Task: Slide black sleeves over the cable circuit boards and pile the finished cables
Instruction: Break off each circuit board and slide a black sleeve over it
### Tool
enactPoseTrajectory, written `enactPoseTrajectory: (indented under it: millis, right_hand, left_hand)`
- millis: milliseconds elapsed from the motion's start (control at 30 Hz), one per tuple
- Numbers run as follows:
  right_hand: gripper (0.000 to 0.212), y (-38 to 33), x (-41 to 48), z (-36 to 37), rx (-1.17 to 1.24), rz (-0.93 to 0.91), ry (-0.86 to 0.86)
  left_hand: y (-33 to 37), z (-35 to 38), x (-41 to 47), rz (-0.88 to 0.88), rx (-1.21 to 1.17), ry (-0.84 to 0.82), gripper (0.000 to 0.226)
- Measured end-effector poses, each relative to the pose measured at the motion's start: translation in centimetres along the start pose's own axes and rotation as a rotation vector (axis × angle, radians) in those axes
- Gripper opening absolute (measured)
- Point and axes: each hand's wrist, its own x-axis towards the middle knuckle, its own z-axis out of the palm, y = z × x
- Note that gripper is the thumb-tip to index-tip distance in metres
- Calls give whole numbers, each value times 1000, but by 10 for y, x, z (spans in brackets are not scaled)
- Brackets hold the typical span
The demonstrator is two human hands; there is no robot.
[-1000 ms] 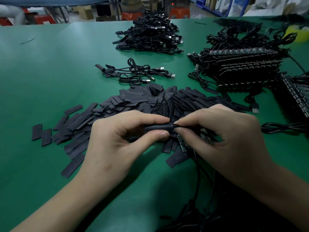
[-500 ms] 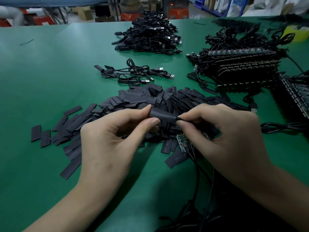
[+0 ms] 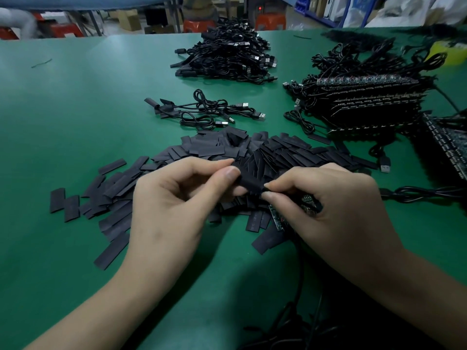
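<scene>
1 green table (image 3: 75, 127), and what sits on it?
— At the right, a stack of bare circuit-board cables (image 3: 366, 104). Far off, a pile of finished cables (image 3: 227, 59). Nearer, a spread of loose sleeves (image 3: 278, 150), with a few sleeved cables (image 3: 202, 112) just beyond it.
— The hands?
— The left hand (image 3: 171, 205) pinches a black sleeve (image 3: 249, 179) between thumb and forefinger, above the spread. The right hand (image 3: 336, 210) pinches its other end, with a green circuit board (image 3: 278, 219) under the fingers.
— Any writing?
— Faint print on 1 loose sleeve, too blurred to read.
</scene>
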Motion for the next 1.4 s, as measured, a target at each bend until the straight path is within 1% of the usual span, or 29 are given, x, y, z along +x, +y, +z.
enactPoseTrajectory:
  millis: [67,167,267,400,467,567,633,700,800,867,1067,1167,1267,1333,1400]
  right_hand:
    - [13,4,3,-3,-26,-22,-54]
    - [30,15,10,-15,-51,-33,-222]
    - [28,22,15,-25,-113,-111,-346]
    - [28,20,20,-25,-77,-91,-405]
    - [25,21,23,-29,-55,-24,-372]
    - [26,23,39,-43,-31,88,-250]
    - [24,24,62,-48,-24,123,-199]
    - [22,25,94,-43,-101,115,-193]
    - [24,33,147,-12,-281,71,-229]
    - [26,39,180,18,-321,49,-263]
    - [19,46,242,111,-350,52,-376]
    - [25,43,254,142,-336,54,-417]
    - [33,38,257,158,-390,51,-454]
    - [36,33,253,155,-413,18,-429]
    - [33,26,243,140,-380,-34,-391]
  left_hand:
    - [4,-4,-6,-6,-148,31,15]
    - [1,-3,3,-36,-248,129,9]
    - [-2,-12,7,-67,-311,160,10]
    - [-3,-13,9,-64,-334,180,13]
    - [-5,-14,9,-29,-325,155,16]
    - [-4,-15,11,-1,-226,109,24]
    - [-5,-14,11,41,-87,66,19]
    - [-6,-12,9,110,66,21,9]
    - [-8,-9,5,200,232,-52,9]
    - [-9,-9,4,226,267,-97,10]
    - [-14,-8,5,254,300,-189,13]
    - [-14,-8,5,260,308,-223,12]
    - [-12,-11,6,282,309,-212,10]
    - [-11,-12,6,284,309,-201,7]
    - [-8,-14,5,284,314,-182,3]
